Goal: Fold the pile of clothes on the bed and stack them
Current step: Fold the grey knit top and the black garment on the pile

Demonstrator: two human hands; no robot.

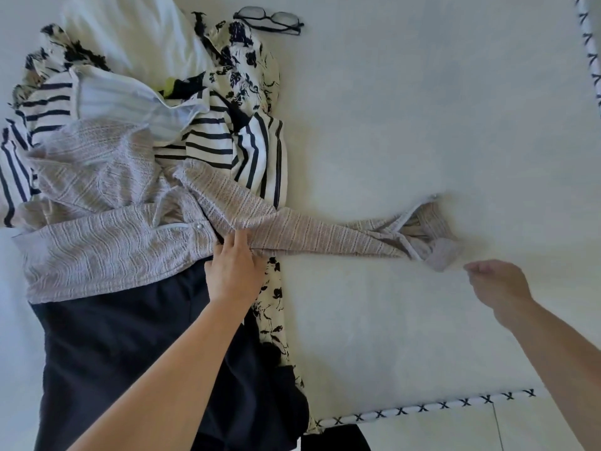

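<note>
A pile of clothes covers the left half of the white bed [422, 125]. On top lies a grey-beige knitted cardigan [107, 242], with one sleeve [325, 236] stretched out to the right. My left hand [235, 270] grips the base of that sleeve. My right hand [497, 284] hovers just right of the sleeve's cuff [439, 252], fingers loosely curled, holding nothing. Beneath the cardigan are a dark navy garment [130, 353], a navy-striped white top [247, 148], a floral cream piece [240, 66] and a pale blue ribbed item [130, 99].
A pair of glasses [270, 22] lies on the sheet beyond the pile. The bed's edge with cross-stitch trim [422, 408] runs along the near right and up the far right side. A white pillow [130, 30] sits at the top left.
</note>
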